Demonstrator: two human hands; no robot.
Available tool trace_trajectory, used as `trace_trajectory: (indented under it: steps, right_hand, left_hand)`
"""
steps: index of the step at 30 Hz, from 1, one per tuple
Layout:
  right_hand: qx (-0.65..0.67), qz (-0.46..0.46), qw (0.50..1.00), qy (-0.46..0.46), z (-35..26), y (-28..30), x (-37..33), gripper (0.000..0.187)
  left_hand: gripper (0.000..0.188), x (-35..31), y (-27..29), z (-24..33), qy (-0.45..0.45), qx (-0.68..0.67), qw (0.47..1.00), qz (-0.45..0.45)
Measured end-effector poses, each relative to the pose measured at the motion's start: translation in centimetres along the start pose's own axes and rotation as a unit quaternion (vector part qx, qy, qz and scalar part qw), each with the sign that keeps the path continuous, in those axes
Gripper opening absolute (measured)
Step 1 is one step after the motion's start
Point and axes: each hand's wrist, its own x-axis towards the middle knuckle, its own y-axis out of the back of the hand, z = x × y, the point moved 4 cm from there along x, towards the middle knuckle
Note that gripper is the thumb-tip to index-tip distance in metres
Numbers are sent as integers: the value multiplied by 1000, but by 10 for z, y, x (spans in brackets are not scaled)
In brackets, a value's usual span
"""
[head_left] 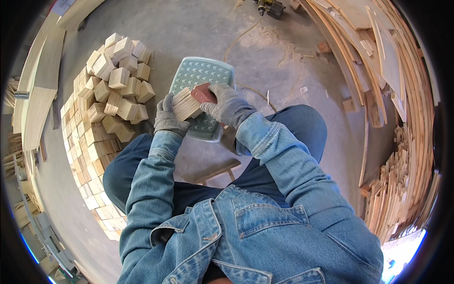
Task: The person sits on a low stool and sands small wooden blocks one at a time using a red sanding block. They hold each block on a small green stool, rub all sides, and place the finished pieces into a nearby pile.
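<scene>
Grey floor [156, 21]; over green stool [203, 70], left fingers [167, 102] grip wood block [184, 105], right fingers [219, 90] grip red pad [202, 93] touching block's right side.

A bare grey concrete floor [184, 35] carries everything, with a heap of pale wooden blocks [119, 78] at left and a green studded plastic stand [203, 73] in the middle. Pale dust [266, 40] and a yellowish cord [240, 36] lie farther off; long wooden strips [388, 196] are piled at right.
</scene>
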Motion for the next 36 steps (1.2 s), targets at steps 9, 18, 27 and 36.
trace_trajectory:
  steps: [9,18,27,36]
  right_hand:
    - [-78,10,997,-4,11,16,11,69]
    - [-79,34,996,0,-3,33,14,64]
    - [-64,61,996,14,0,47,6,67]
    - [-49,59,997,15,-3,51,7,69]
  left_hand:
    - [117,0,-2,-5,-14,8,1000,9]
    - [123,3,53,39,-20,151,987,-59]
    - [119,35,36,91,29,229,948,-218]
    - [101,40,29,34,-55,-33,996,58]
